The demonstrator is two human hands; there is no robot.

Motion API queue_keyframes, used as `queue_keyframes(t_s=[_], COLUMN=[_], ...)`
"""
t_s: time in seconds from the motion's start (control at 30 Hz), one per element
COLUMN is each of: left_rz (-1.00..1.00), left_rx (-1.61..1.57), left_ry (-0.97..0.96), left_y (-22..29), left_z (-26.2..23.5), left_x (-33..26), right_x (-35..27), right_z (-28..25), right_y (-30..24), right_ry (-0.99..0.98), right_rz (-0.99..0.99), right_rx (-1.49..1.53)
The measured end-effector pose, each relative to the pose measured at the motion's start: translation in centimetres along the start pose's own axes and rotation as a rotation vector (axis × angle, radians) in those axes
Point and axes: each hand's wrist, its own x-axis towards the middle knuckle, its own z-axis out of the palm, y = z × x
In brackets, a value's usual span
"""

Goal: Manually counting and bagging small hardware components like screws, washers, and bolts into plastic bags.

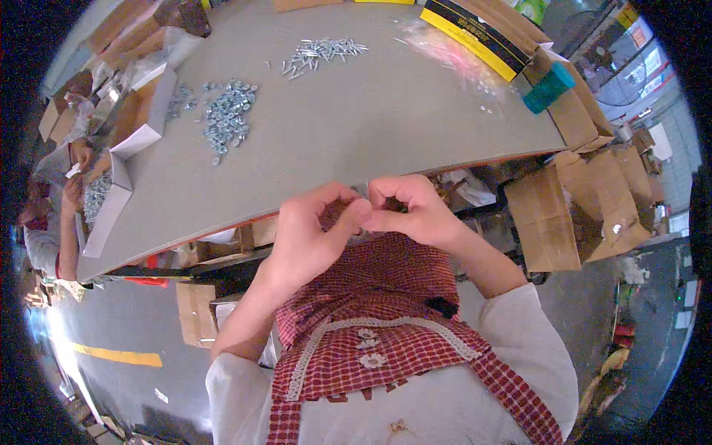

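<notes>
My left hand (311,233) and my right hand (417,211) meet in front of my chest, just off the near edge of the table (311,148). Thumbs and fingertips of both are pinched together. A small pale piece shows between them, too hidden to name. Farther back on the tabletop lies a pile of slim silvery screws or nails (326,53). To its left is a heap of small silvery nuts or similar round fittings (228,115). Clear and pinkish small plastic bags (471,63) are spread at the back right.
A black and yellow box (475,33) and a teal object (549,87) sit at the right edge. Open cardboard boxes (545,211) stand below right. At left, another person's arm (68,230) is beside a white carton (111,208) of small metal parts.
</notes>
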Motion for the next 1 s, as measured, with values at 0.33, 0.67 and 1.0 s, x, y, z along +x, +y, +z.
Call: queue_keyframes(t_s=[0.33, 0.67, 1.0], left_rz=[-0.014, -0.150, -0.157], left_rx=[-0.044, -0.427, -0.372], left_ry=[-0.166, -0.111, -0.015], left_y=[0.1, -1.7, -0.9], left_z=[0.1, 0.5, 0.9], left_x=[0.8, 0.6, 0.5], right_x=[-0.5, -0.9, -1.4], right_z=[-0.2, -0.5, 0.5], right_y=[0.6, -0.2, 0.0], right_ry=[-0.019, 0.150, 0.282], right_rz=[0.089, -0.113, -0.235], right_rx=[0.215, -0.061, -0.354])
